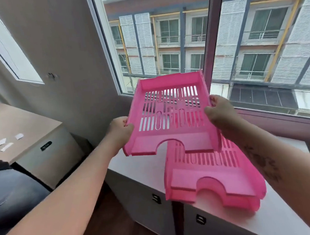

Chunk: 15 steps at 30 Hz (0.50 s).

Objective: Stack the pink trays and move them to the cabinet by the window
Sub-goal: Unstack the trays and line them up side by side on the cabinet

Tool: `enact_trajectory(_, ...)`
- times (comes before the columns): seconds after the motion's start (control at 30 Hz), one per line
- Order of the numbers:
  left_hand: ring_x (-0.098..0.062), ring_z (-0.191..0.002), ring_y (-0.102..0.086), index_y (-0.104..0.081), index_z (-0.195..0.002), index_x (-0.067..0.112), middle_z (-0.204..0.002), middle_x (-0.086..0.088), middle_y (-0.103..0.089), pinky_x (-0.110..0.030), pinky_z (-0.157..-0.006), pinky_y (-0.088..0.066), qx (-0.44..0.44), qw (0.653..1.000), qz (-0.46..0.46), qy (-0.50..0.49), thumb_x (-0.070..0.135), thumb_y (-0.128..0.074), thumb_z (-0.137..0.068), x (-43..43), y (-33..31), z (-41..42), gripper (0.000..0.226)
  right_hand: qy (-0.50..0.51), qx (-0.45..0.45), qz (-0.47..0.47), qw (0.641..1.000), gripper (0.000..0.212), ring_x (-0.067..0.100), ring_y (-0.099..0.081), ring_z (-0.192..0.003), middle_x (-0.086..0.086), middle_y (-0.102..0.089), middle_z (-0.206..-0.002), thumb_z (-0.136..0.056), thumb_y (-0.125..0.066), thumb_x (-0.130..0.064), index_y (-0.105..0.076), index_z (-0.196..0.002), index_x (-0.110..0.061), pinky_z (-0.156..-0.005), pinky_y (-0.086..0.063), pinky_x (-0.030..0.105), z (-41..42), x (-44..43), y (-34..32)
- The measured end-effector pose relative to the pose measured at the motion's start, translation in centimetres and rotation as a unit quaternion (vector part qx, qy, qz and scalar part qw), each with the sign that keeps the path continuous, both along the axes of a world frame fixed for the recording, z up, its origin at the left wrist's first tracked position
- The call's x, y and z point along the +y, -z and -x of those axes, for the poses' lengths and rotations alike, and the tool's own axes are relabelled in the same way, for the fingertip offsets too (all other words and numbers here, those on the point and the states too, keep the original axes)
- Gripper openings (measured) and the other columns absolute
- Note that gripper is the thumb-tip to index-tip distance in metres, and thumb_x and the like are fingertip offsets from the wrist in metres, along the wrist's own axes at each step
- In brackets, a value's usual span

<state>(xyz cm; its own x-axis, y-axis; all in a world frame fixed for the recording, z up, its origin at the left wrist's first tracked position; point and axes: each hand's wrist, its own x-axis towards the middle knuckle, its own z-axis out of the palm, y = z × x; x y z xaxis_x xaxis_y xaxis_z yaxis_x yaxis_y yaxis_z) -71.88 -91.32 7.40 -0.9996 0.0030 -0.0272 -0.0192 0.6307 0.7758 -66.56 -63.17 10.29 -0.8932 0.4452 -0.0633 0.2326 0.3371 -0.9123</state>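
A: Where are the pink trays right now?

B: I can make out 2. The upper tray (170, 114) is up in the air, tilted so its far end rises toward the window (163, 35). The lower tray (214, 179) lies on the white top of the cabinet (148, 168) under that window. It may be more than 1 tray nested there; I cannot tell.

A: Who holds the raised one?

B: Both hands. The left hand (119, 130) is clamped on its left side wall, thumb on top and fingers curled beneath. The right hand (218, 112) grips the right side wall the same way, with the thumb inside the rim.

A: Do the 2 trays touch?

B: The near edge of the raised tray overlaps the far part of the lower one, but I cannot tell whether they meet.

A: What else is around?

B: A wooden desk (15, 126) stands to the left with 3 scraps of paper (10, 141) on it. A dark chair (11, 191) sits lower left. The cabinet front has 2 small black handles (156, 198).
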Motion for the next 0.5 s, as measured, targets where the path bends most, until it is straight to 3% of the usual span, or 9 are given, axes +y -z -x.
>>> enact_trajectory(0.07,-0.023,-0.076,-0.058,-0.07,-0.1,0.0,-0.1,-0.024,-0.071,-0.035,-0.063,-0.044,0.005,0.999,-0.023,-0.024,0.01,-0.046,-0.092,-1.1,-0.1,0.1,0.027,-0.022,0.012,-0.019,0.999,0.054,0.026,-0.068,-0.093,0.021,-0.056,-0.142,-0.093,-0.046,0.005,-0.045,-0.146,-0.003,-0.075,-0.061,0.039,1.5,-0.9,-0.5)
enact_trajectory(0.13,-0.026,-0.077,-0.061,-0.07,-0.097,0.002,-0.094,-0.023,-0.072,-0.039,-0.065,-0.05,0.014,0.997,-0.048,-0.051,0.012,-0.047,-0.087,-2.5,-0.2,0.8,0.028,-0.044,0.015,-0.052,0.998,0.055,0.012,-0.057,-0.072,0.019,-0.053,-0.146,-0.093,-0.045,0.007,-0.042,-0.148,-0.002,-0.054,-0.046,0.021,2.9,-2.4,-1.1)
enact_trajectory(0.2,-0.024,-0.076,-0.06,-0.069,-0.094,0.002,-0.085,-0.015,-0.07,-0.04,-0.065,-0.049,0.019,0.995,-0.06,-0.071,0.017,-0.047,-0.079,-4.1,-0.1,1.6,0.03,-0.056,0.005,-0.065,0.996,0.055,0.012,-0.053,-0.065,0.019,-0.057,-0.139,-0.093,-0.043,0.008,-0.042,-0.147,-0.003,-0.05,-0.043,0.023,4.3,-3.7,-1.3)
enact_trajectory(0.27,-0.02,-0.075,-0.055,-0.066,-0.089,0.001,-0.081,-0.01,-0.064,-0.037,-0.066,-0.044,0.018,0.995,-0.064,-0.079,0.02,-0.046,-0.076,-5.3,0.5,2.3,0.031,-0.069,-0.01,-0.072,0.995,0.055,0.019,-0.055,-0.072,0.021,-0.059,-0.134,-0.093,-0.043,0.01,-0.043,-0.146,-0.004,-0.049,-0.042,0.024,5.4,-4.8,-0.7)
enact_trajectory(0.33,-0.019,-0.074,-0.053,-0.066,-0.084,0.009,-0.081,-0.009,-0.062,-0.034,-0.068,-0.042,0.019,0.994,-0.07,-0.085,0.016,-0.047,-0.081,-5.8,1.2,2.1,0.021,-0.073,-0.03,-0.075,0.994,0.056,0.024,-0.056,-0.084,0.02,-0.056,-0.137,-0.094,-0.043,0.009,-0.038,-0.148,-0.004,-0.051,-0.044,0.027,5.7,-5.8,0.5)
enact_trajectory(0.43,-0.02,-0.067,-0.051,-0.067,-0.089,0.008,-0.077,-0.008,-0.063,-0.03,-0.06,-0.037,0.011,0.993,-0.067,-0.094,0.005,-0.044,-0.09,-6.7,3.4,1.3,0.024,-0.072,-0.062,-0.077,0.993,0.046,0.031,-0.06,-0.1,0.019,-0.058,-0.133,-0.096,-0.043,0.003,-0.043,-0.142,-0.006,-0.078,-0.055,0.044,5.8,-7.6,2.9)
enact_trajectory(0.5,-0.022,-0.07,-0.052,-0.066,-0.093,0.002,-0.081,-0.012,-0.067,-0.032,-0.06,-0.038,0.006,0.994,-0.064,-0.092,0.004,-0.042,-0.088,-8.1,5.1,1.0,0.025,-0.067,-0.082,-0.081,0.991,0.046,0.03,-0.056,-0.104,0.017,-0.057,-0.133,-0.096,-0.04,0.003,-0.044,-0.141,-0.006,-0.082,-0.048,0.038,5.9,-9.4,4.3)
